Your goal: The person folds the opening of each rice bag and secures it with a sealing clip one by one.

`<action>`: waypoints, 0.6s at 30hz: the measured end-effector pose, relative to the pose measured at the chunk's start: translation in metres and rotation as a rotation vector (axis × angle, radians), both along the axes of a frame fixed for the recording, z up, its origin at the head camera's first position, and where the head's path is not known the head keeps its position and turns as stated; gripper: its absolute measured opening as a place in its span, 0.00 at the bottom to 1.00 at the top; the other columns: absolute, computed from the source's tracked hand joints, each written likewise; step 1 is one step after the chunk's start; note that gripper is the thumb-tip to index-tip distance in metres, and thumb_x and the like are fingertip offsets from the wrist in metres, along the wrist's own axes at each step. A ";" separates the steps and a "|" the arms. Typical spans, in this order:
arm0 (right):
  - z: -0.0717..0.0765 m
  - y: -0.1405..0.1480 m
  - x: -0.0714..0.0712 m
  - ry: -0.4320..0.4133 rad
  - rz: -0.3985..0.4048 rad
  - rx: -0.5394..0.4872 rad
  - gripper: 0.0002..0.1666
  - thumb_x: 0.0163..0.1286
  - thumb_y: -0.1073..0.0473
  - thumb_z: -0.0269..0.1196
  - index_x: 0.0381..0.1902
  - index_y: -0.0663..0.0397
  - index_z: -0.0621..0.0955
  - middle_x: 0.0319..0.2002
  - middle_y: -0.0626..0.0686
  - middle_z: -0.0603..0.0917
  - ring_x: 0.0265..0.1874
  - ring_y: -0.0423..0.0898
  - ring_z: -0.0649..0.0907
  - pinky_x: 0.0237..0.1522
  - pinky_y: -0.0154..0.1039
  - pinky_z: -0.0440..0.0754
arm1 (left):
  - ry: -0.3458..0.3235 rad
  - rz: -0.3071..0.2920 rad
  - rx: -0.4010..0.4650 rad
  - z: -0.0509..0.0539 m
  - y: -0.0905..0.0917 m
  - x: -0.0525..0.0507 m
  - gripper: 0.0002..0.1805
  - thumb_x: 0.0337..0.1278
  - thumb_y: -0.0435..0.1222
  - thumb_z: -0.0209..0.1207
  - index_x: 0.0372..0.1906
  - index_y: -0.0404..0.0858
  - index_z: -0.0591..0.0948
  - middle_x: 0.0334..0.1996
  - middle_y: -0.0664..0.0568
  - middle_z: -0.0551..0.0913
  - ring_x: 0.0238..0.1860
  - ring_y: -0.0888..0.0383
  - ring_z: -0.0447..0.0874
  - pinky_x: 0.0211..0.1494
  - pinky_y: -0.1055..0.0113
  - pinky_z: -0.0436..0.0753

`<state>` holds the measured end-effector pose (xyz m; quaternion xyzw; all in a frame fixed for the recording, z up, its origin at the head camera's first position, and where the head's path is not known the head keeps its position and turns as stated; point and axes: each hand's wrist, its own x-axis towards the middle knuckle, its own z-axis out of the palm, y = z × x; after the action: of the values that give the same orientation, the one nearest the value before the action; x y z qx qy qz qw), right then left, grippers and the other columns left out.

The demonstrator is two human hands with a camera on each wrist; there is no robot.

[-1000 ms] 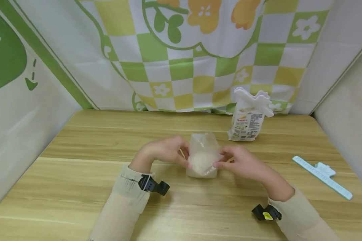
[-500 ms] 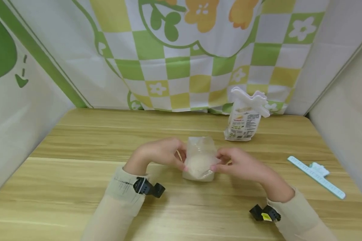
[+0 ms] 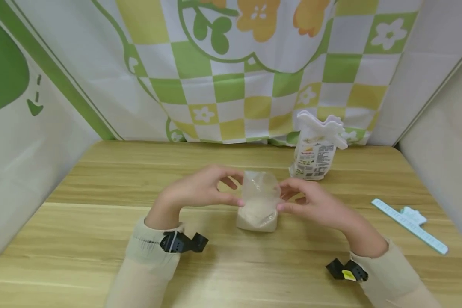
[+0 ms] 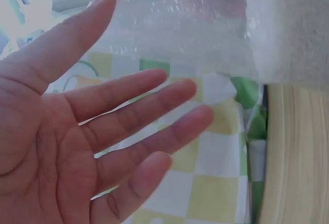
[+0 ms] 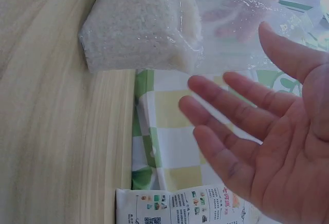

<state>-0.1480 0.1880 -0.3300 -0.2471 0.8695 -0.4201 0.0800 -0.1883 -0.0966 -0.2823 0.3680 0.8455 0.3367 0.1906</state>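
A clear plastic bag of rice (image 3: 257,216) stands upright on the wooden table, its see-through top part rising above the grains. To its left is my left hand (image 3: 200,188), thumb tip at the bag's side. My right hand (image 3: 315,203) is on the opposite side, thumb close to the plastic. In the left wrist view the left fingers (image 4: 133,116) are spread and relaxed beside the bag (image 4: 293,29). The right wrist view likewise has the right fingers (image 5: 231,106) extended, with nothing gripped. Whether the thumbs touch the plastic is hard to tell.
Behind and to the right stands a white printed package (image 3: 313,158), a white clip (image 3: 323,128) across its top. A long light-blue sealing clip (image 3: 410,224) lies on the table (image 3: 100,239) at the right. A checked cloth (image 3: 231,98) hangs along the back edge.
Both hands had their fingertips at the bag's lower sides; they have loosened and spread a little apart, with the left hand's fingers rising. The bag remains standing in about the same place.
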 end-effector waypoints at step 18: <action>0.002 -0.009 0.004 0.187 -0.057 -0.019 0.03 0.68 0.62 0.66 0.38 0.55 0.85 0.40 0.52 0.88 0.43 0.48 0.86 0.43 0.40 0.87 | 0.143 0.053 0.189 0.004 0.015 0.009 0.17 0.61 0.39 0.66 0.55 0.41 0.84 0.39 0.54 0.88 0.43 0.62 0.84 0.37 0.69 0.85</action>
<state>-0.1440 0.1787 -0.3283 -0.2613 0.8758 -0.4056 -0.0159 -0.1790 -0.0816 -0.2779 0.3850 0.8309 0.3926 0.0851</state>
